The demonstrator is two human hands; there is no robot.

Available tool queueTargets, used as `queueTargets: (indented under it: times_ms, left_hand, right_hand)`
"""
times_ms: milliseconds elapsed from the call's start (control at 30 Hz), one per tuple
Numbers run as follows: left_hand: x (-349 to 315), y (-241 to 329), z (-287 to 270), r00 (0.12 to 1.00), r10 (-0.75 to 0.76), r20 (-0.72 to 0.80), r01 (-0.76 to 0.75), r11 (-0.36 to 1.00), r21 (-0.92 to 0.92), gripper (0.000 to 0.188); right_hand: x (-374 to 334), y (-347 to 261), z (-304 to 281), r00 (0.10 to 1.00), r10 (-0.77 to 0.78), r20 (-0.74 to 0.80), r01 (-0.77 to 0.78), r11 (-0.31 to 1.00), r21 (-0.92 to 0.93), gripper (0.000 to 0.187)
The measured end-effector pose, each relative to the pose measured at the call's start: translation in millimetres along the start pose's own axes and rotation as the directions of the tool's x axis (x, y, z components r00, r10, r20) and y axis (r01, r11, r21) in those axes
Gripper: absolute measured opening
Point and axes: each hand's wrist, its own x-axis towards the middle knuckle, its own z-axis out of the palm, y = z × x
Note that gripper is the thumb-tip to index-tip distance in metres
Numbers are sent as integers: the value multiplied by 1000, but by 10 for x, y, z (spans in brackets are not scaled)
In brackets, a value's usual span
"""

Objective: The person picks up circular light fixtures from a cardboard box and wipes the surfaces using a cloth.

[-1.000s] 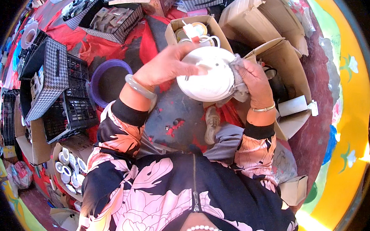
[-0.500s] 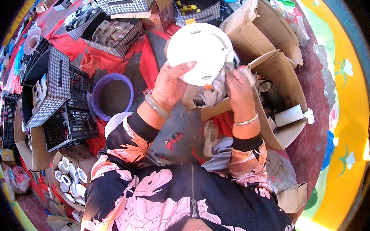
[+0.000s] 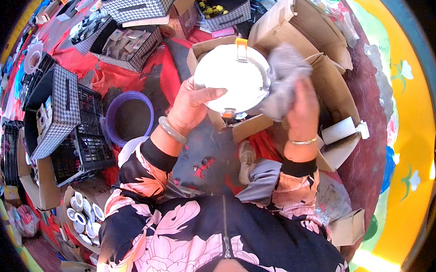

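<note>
A round white recessed downlight (image 3: 229, 77) with orange-tipped spring clips is in my left hand (image 3: 192, 102). The thumb lies over its face and the fingers are hidden beneath its rim. My right hand (image 3: 304, 106) grips a crumpled grey cloth (image 3: 283, 80) just right of the lamp. Both that hand and the cloth are smeared by motion. The cloth is beside the lamp's right edge; whether they touch I cannot tell. Under the hands stands an open cardboard box (image 3: 254, 127), partly covered by the lamp.
A purple-rimmed tub (image 3: 151, 116) stands to the left, near black crates (image 3: 87, 129) and a houndstooth bin (image 3: 61, 109). White ring-shaped parts fill a carton (image 3: 67, 197) at lower left. Large cardboard boxes (image 3: 327, 36) stand at right, beside a yellow painted border (image 3: 421, 122).
My right hand and the cloth have moved right, off the lamp's edge. The lamp has shifted slightly downward and turned, so its upper orange clip shows more fully.
</note>
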Motion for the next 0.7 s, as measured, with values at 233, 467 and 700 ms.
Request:
queueTargets:
  times_ms: [233,467,700]
  left_hand:
    - [-15,21,5,995,-41,95,37,998,46,46]
    - [-27,106,-2,980,-108,168,72,976,207,39]
    - [-60,63,22,928,-322,187,227,888,400,47]
  right_hand:
    - [160,-426,77,743,428,514,-604,98,791,25]
    - [101,-340,-10,807,313,501,-588,347,730,24]
    - [197,-451,-149,851,250,462,-502,646,575,28]
